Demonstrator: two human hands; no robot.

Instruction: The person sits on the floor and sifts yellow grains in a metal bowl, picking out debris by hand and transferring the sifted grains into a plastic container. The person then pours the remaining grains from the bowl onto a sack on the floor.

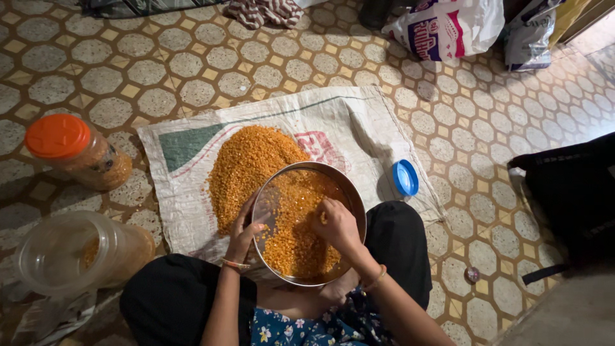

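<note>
Left hand (245, 232) grips steel tray (349, 192) rim; right hand (335, 224) pinched closed in orange lentils (291, 224). Lentil pile (246, 166) on sack (186, 211) centre.

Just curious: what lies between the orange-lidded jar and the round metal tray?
In the head view, the heap of orange lentils on the woven sack lies between the jar and tray.

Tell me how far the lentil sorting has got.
Done: nothing visibly set apart. In hand: left hand grips the round steel plate of orange lentils; right hand picks through them. Left: the orange lentil heap on the white woven sack.
</note>
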